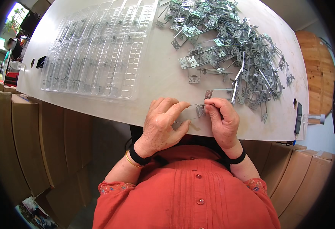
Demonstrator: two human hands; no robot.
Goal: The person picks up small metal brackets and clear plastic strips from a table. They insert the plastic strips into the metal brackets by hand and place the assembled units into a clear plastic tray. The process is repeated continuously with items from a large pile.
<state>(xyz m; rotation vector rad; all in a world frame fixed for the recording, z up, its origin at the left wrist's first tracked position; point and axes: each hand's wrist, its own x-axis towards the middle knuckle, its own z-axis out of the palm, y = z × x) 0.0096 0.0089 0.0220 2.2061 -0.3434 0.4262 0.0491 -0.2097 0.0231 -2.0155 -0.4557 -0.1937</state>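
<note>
Near the table's front edge, a small metal bracket [200, 110] with thin, wire-like edges spans the gap between my two hands. My left hand [161, 120] is curved, its index finger and thumb closing on the left side of the piece. At the other end, my right hand [225, 119] pinches it between thumb and bent forefinger. The fingers partly hide its shape. Just beyond my right fingertips lies another metal bracket with a rod [208, 94]. A large heap of similar silvery metal brackets [228, 49] spreads across the far right of the table.
Clear plastic trays [99, 53] with long compartments, some holding small metal parts, cover the table's left side. A dark flat object [298, 118] sits at the right edge. Cardboard boxes [34, 133] stand below on the left, with more boxes [301, 179] on the right.
</note>
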